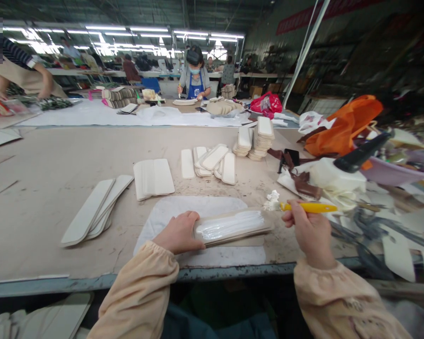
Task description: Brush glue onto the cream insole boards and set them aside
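Head view, we see a long tan table point(56, 188) filling most of the frame, its front edge running along the bottom. Far end, upper centre, a co-worker in a blue apron point(195, 77) stands at the table; another person point(21, 70) bends over at upper left. An orange bag point(342, 125) sits at right, with a purple basin point(399, 172) just below and to the right of it and a black handle point(362, 153) sticking out toward the left.

A white mat point(205, 207) lies at lower centre, near the front edge. Left of the mat, long flat strips point(92, 209) are fanned in a loose pile. Above the mat is a pile of rectangular pieces point(153, 178), then scattered rounded pieces point(212, 162), then two taller stacks point(254, 139) further right.

On the mat lies a stack of boards point(233, 226), long side left to right, the top face smeared with shiny white paste. Our left hand point(179, 233) is at the stack's left end, fingers curled shut on that end, pinning it to the mat. Our right hand point(309, 230) is just right of the stack, not touching it, fingers clamped on a yellow-handled tool point(311, 207) that points right; we cannot tell what its tip is like. A crumpled white wad point(272, 201) lies on the table just beside the tool's left end.
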`<action>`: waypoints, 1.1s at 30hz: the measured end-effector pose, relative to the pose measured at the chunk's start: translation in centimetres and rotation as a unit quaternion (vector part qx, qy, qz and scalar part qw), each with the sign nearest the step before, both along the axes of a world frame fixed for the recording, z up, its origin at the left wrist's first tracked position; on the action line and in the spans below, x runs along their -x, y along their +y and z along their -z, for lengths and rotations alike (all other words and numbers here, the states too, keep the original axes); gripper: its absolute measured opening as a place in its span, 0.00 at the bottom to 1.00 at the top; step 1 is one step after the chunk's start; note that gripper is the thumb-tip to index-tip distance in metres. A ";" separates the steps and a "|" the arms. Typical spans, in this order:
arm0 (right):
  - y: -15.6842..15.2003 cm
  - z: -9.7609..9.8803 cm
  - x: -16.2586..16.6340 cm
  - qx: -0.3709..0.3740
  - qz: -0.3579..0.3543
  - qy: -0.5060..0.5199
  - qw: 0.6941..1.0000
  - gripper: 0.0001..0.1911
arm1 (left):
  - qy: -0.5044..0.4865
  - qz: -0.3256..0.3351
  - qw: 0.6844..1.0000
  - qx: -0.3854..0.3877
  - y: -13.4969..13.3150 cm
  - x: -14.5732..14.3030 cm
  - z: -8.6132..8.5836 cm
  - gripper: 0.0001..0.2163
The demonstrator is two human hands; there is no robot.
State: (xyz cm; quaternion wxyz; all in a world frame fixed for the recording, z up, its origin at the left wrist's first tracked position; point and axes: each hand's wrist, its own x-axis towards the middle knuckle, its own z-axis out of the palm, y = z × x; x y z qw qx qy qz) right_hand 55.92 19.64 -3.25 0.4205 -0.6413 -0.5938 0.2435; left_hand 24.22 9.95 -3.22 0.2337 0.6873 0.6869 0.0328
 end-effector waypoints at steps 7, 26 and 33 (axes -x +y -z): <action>-0.8 0.5 0.9 0.033 -0.031 -0.058 0.997 0.26 | -0.004 -0.004 1.000 0.004 0.1 0.0 0.0 0.31; -2.0 -0.1 1.0 0.064 -0.030 -0.061 0.996 0.24 | -0.002 0.001 1.000 -0.011 0.1 0.0 0.2 0.29; -1.3 -0.1 0.8 -0.024 0.025 0.255 0.966 0.16 | -0.009 -0.003 1.000 -0.011 0.1 0.2 0.7 0.31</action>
